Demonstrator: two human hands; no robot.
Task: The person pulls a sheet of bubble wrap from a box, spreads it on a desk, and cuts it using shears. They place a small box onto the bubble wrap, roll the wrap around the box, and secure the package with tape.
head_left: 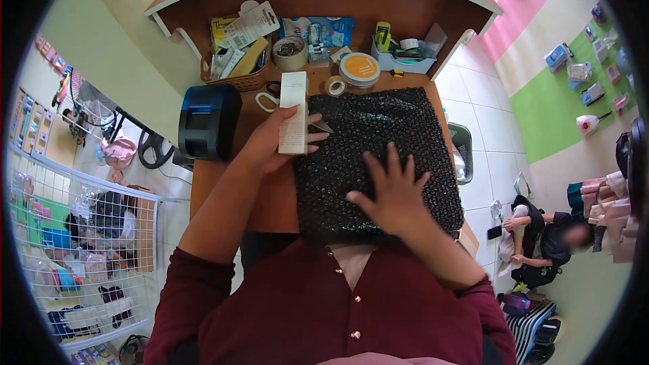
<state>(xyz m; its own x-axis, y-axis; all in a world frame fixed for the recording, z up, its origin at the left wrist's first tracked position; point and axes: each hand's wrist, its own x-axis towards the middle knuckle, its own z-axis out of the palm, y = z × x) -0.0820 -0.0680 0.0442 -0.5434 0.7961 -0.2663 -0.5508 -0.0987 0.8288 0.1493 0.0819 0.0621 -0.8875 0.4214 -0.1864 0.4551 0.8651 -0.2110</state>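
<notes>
A tall white box (293, 115) with small print is gripped in my left hand (274, 138), above the left edge of the bubble wrap. Black bubble wrap (365, 196) lies spread over the desk in front of me. My right hand (395, 196) rests on it with the fingers spread, holding nothing. Scissors (268, 100) with pale handles lie behind the white box, their blade tip showing to its right. A small roll of tape (334, 86) sits just past the wrap's far edge.
On the desk's left stands a black printer-like device (209, 122). Along the back are a wicker basket (236, 81), a wide tape roll (290, 53), an orange-lidded tin (359, 69) and a blue-grey tray (405, 63). A bin (461, 152) stands right of the desk; another person (551, 243) sits farther right.
</notes>
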